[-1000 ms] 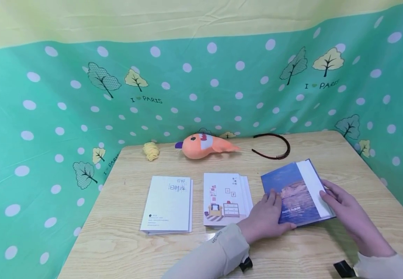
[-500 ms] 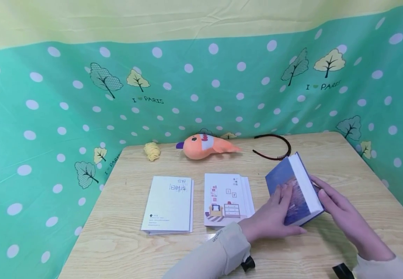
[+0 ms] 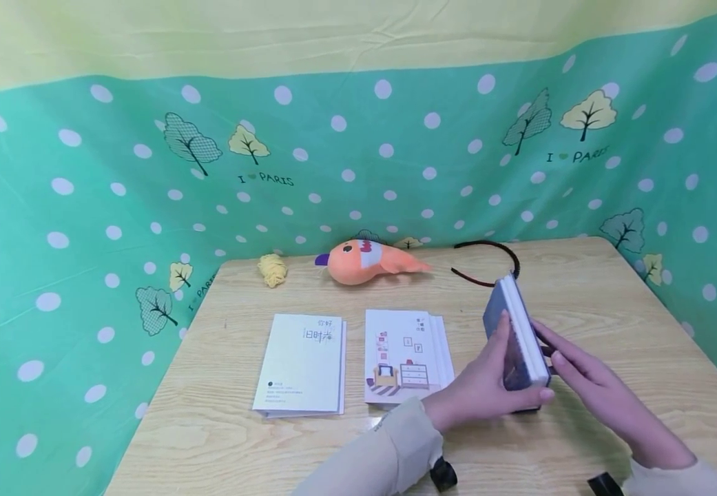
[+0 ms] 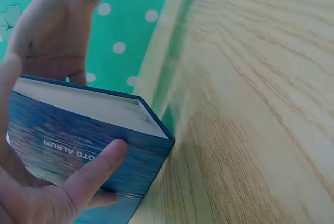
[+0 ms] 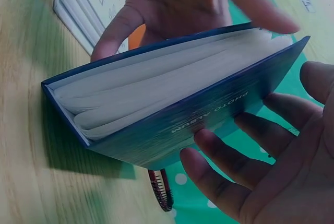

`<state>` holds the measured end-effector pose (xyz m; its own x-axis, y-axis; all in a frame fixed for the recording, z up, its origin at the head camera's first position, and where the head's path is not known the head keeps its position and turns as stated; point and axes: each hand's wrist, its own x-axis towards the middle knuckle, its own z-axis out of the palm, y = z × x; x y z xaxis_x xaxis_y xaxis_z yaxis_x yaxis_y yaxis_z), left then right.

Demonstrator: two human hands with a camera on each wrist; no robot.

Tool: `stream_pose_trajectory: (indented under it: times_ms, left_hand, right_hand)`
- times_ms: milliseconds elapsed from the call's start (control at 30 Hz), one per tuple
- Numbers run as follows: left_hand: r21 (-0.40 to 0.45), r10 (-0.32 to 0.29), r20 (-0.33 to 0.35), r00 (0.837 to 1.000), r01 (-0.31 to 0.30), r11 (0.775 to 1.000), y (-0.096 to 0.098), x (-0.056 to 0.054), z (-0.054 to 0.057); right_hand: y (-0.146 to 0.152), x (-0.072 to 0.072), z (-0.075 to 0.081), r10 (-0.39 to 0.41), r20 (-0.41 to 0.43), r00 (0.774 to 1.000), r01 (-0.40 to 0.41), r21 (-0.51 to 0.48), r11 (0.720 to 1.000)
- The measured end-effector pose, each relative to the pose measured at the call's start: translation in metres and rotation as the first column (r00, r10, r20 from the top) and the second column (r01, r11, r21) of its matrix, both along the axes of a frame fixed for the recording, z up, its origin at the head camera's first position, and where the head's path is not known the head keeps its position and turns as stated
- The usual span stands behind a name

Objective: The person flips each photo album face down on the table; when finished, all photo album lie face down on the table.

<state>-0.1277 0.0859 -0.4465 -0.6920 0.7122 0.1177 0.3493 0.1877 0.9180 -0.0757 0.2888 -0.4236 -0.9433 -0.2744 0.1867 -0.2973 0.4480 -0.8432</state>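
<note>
A blue photo album [image 3: 509, 344], its cover printed with a seaside picture, stands tilted on edge at the right of the table, page edges facing up. My left hand [image 3: 479, 393] lies against its left cover with fingers extended; its thumb [image 4: 99, 166] rests near the printed title. On the opposite cover, my right hand [image 3: 594, 386] touches with spread fingertips [image 5: 209, 143], its thumb off the album near a corner. Between the two hands the album is supported from both sides. In the right wrist view, white pages [image 5: 156, 80] show between the covers.
Left of the album lie a white album with a room drawing [image 3: 398, 355] and a plain white album [image 3: 302, 362]. Along the back are a yellow yarn bundle [image 3: 273, 270], an orange plush bird [image 3: 364, 262] and a dark headband [image 3: 510, 258]. A green dotted curtain [image 3: 358, 172] surrounds the table.
The blue album has turned from lying tilted with its front cover up to standing nearly on edge. The right thumb has come off its pages. The other things have stayed put.
</note>
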Motion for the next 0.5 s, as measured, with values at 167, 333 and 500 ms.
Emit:
stream_pose_trajectory:
  times_ms: [167, 333, 500]
  left_hand:
    - [0.079, -0.006, 0.081, 0.997, 0.000, 0.997, -0.002, -0.001, 0.001]
    - [0.128, 0.021, 0.226, 0.974, -0.051, 0.990, -0.005, -0.001, 0.004]
    - [0.179, 0.032, 0.390, 0.920, -0.110, 0.978, -0.005, 0.000, 0.009]
  right_hand:
    - [-0.001, 0.000, -0.005, 0.014, 0.013, 1.000, -0.014, 0.011, 1.000]
    - [-0.002, -0.001, -0.010, 0.024, 0.005, 1.000, -0.024, 0.023, 0.999]
    - [-0.002, -0.001, -0.015, 0.066, -0.037, 0.997, -0.066, 0.018, 0.998]
